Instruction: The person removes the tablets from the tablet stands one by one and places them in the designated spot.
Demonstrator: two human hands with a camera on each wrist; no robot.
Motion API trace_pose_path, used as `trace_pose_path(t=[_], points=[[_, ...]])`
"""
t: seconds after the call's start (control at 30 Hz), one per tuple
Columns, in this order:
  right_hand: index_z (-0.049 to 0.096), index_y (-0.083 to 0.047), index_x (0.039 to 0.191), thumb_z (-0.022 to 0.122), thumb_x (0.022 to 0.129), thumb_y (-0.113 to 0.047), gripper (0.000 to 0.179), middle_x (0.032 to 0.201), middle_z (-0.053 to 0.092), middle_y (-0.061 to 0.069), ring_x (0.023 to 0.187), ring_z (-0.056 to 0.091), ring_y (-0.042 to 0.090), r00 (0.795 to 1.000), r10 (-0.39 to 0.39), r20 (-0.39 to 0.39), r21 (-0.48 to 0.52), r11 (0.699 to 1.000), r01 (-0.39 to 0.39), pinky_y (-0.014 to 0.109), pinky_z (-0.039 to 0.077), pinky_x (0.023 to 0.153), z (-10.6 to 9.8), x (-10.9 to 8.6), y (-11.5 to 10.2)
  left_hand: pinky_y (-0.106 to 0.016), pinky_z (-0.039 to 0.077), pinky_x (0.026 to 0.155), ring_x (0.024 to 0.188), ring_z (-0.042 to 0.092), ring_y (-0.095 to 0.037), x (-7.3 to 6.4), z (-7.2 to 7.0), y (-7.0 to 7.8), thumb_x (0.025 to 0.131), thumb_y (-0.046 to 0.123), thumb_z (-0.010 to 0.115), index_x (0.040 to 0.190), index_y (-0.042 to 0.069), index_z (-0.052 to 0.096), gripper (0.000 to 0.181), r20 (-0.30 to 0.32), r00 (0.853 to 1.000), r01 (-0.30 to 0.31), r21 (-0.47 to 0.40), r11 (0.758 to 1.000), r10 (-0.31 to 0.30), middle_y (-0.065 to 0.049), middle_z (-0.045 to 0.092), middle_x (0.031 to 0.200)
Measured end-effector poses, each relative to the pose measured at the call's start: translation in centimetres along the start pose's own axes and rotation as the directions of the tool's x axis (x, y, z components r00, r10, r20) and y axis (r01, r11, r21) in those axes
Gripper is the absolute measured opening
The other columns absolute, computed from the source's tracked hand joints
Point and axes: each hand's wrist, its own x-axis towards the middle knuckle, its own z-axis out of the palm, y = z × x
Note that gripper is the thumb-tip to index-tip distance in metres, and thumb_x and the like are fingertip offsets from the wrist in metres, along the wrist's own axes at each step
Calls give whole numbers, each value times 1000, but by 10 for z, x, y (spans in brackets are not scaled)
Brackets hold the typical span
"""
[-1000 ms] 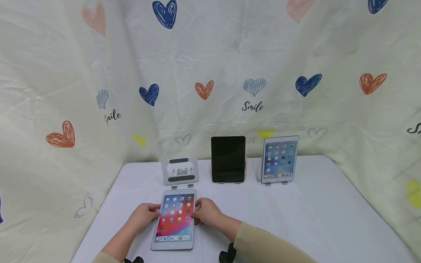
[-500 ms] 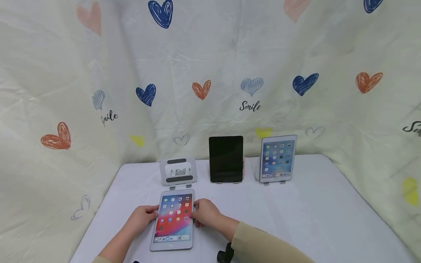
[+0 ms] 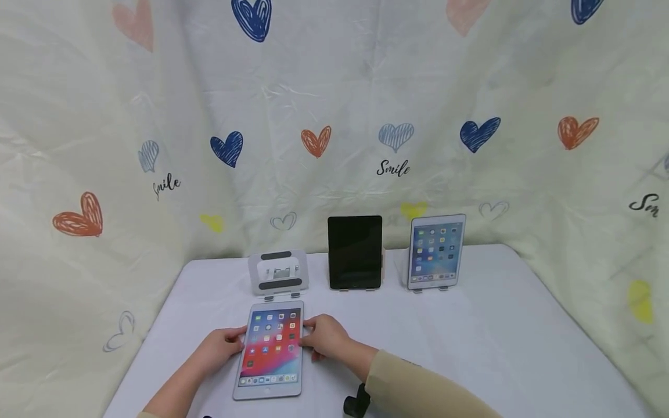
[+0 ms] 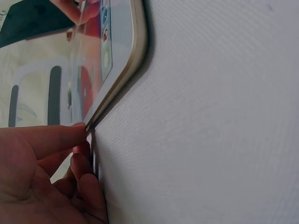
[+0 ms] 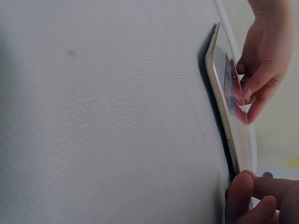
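Tablet (image 3: pixel 270 348), face up with its screen lit, is left of the counter's (image 3: pixel 481 331) middle and well in from its left edge, between my left hand (image 3: pixel 216 350) and my right hand (image 3: pixel 329 338). My left pinches its left long side and my right its right long side, both on the half away from me; neither hand is spread, fingers curled in close at the rim. I can't tell whether the tablet sits flush or slightly raised. Just past its far end is a stand (image 3: pixel 282 285), near the counter's far left corner. Rightward along the far edge, a dark tablet (image 3: pixel 355 252) and a blue-screened tablet (image 3: pixel 435 251) are propped up.
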Motion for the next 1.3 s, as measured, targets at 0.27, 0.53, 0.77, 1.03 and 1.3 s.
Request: trace_pose_path(t=[0.27, 0.53, 0.77, 1.03, 1.3], points=[[66, -9, 130, 80, 84, -23, 50, 62, 60, 7, 43, 56, 20, 999, -5, -37, -11, 1000, 4, 25, 43, 46, 4, 2, 6, -33, 50, 76, 94, 53, -23, -1, -1, -2, 92, 10, 68, 136, 5, 59, 45, 9, 999, -36, 16, 999, 36, -5, 62, 95], [67, -11, 130, 81, 84, -23, 49, 64, 60, 6, 44, 56, 20, 999, 4, -43, -4, 1000, -4, 25, 45, 48, 1, 4, 6, -32, 46, 73, 90, 52, -21, 4, -4, -6, 91, 9, 68, 136, 4, 60, 46, 13, 998, -58, 1, 998, 58, -6, 57, 86], [68, -16, 129, 81, 83, -26, 49, 61, 59, 5, 44, 55, 20, 999, 17, -48, -40, 999, -19, 25, 43, 48, 0, 4, 7, -33, 47, 75, 92, 52, -22, 5, -2, -8, 91, 11, 69, 136, 4, 59, 46, 11, 998, -60, -12, 998, 60, -6, 57, 88], [69, -15, 126, 82, 82, -25, 47, 63, 60, 5, 45, 54, 20, 999, 16, -51, -46, 999, -19, 27, 45, 51, -2, 2, 8, -35, 46, 76, 91, 53, -22, 4, 1, -5, 91, 8, 68, 136, 4, 60, 46, 5, 999, -54, -28, 998, 54, -6, 58, 87], [68, -14, 126, 81, 83, -27, 47, 72, 59, 2, 50, 56, 19, 999, -16, -48, -29, 999, 15, 28, 49, 56, -9, 3, 10, -45, 52, 85, 93, 55, -23, 2, -3, -3, 94, 16, 66, 134, 1, 60, 43, -37, 999, -39, 4, 999, 39, -7, 64, 98]])
